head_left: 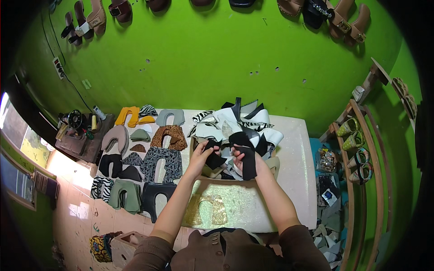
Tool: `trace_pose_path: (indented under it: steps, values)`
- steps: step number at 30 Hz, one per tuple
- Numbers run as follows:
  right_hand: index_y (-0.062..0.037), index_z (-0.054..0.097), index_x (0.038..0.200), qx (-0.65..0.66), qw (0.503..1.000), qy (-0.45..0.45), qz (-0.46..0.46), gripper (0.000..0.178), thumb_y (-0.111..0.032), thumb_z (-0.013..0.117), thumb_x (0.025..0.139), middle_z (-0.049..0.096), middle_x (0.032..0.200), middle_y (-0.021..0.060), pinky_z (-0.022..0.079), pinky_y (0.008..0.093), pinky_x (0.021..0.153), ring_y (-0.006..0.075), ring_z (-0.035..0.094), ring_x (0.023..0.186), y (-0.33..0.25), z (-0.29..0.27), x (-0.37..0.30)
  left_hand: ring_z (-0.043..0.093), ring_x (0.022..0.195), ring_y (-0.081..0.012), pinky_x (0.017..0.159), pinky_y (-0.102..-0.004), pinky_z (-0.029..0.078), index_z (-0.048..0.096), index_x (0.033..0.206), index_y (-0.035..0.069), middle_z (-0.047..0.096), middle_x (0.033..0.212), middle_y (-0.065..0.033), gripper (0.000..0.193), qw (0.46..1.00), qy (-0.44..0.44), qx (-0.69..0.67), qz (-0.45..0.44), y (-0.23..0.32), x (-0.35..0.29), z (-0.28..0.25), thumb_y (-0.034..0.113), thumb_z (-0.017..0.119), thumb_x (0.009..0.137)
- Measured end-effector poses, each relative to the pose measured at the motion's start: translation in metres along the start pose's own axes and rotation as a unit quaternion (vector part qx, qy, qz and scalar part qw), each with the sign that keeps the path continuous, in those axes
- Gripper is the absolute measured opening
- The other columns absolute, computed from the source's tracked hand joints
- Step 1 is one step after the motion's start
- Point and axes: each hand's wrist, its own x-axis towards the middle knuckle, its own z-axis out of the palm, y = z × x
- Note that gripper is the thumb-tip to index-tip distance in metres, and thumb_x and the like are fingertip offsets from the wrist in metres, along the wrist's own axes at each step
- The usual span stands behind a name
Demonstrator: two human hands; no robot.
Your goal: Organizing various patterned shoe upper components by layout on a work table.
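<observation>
Over a heap of cut shoe-upper pieces (226, 118) on the table, my left hand (202, 156) is closed on a black cut piece (216, 161). My right hand (253, 159) grips a black strip (249, 169) that hangs down over its palm and fingers. Whether the two black parts belong to one piece I cannot tell. The heap mixes white, black, beige and zebra-striped material, and some of it is hidden beneath my hands. Closer to my body lies a gold glittery U-shaped piece (193, 211).
Stacked U-shaped pieces cover the table's left side, among them leopard-print (175, 135), grey patterned (174, 163) and green (118, 194) ones. A sewing machine (73, 119) stands far left. On the right are a wooden shoe rack (357, 180) and scraps (330, 239). Sandals (97, 18) hang on the green wall.
</observation>
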Motion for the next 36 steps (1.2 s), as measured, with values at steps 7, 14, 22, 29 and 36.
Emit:
trace_pose_path:
  steps: [7, 14, 22, 29, 36]
  values:
    - [-0.0069, 0.058, 0.096, -0.205, 0.961, 0.093, -0.159, 0.018, -0.023, 0.058, 0.088, 0.064, 0.084, 0.0031, 0.049, 0.0242, 0.061, 0.0107, 0.058, 0.069, 0.042, 0.025, -0.009, 0.060, 0.085, -0.0144, 0.078, -0.0266, 0.050, 0.047, 0.114, 0.001, 0.061, 0.101, -0.0092, 0.026, 0.999, -0.001, -0.016, -0.031, 0.001, -0.010, 0.001, 0.018, 0.042, 0.095]
    - [-0.0038, 0.056, 0.090, -0.311, 0.893, 0.103, -0.309, 0.011, -0.013, 0.060, 0.086, 0.066, 0.094, 0.0110, 0.045, 0.0198, 0.057, 0.0087, 0.058, 0.069, 0.061, 0.053, -0.013, 0.055, 0.098, -0.0133, 0.087, -0.0255, 0.042, 0.049, 0.119, 0.003, 0.056, 0.109, -0.0066, 0.037, 0.999, 0.021, -0.003, -0.042, -0.002, -0.016, 0.006, 0.031, 0.038, 0.096]
    - [-0.0036, 0.055, 0.083, -0.242, 0.850, 0.169, -0.437, 0.014, -0.011, 0.067, 0.081, 0.062, 0.080, 0.0041, 0.043, 0.0190, 0.060, 0.0056, 0.056, 0.070, 0.077, 0.059, 0.001, 0.049, 0.103, -0.0129, 0.091, -0.0244, 0.037, 0.048, 0.120, 0.000, 0.052, 0.111, -0.0059, 0.038, 0.981, -0.052, 0.179, 0.060, -0.004, -0.026, 0.017, 0.023, 0.052, 0.090]
    - [-0.0048, 0.057, 0.083, -0.156, 0.876, 0.156, -0.429, 0.013, -0.016, 0.064, 0.084, 0.060, 0.080, 0.0010, 0.040, 0.0191, 0.062, 0.0045, 0.051, 0.069, 0.084, 0.051, 0.004, 0.055, 0.088, -0.0101, 0.078, -0.0230, 0.044, 0.054, 0.114, -0.001, 0.059, 0.097, -0.0052, 0.028, 0.969, -0.023, 0.223, 0.106, -0.009, -0.020, 0.016, 0.010, 0.057, 0.087]
    - [-0.0051, 0.060, 0.112, -0.455, 0.814, 0.192, -0.308, 0.030, -0.015, 0.060, 0.084, 0.062, 0.096, 0.0007, 0.040, 0.0204, 0.069, 0.0064, 0.054, 0.079, 0.074, 0.038, -0.028, 0.058, 0.084, -0.0107, 0.076, -0.0230, 0.046, 0.054, 0.110, -0.002, 0.062, 0.094, -0.0064, 0.022, 0.978, -0.023, 0.187, 0.085, 0.023, -0.016, 0.013, 0.009, 0.048, 0.092]
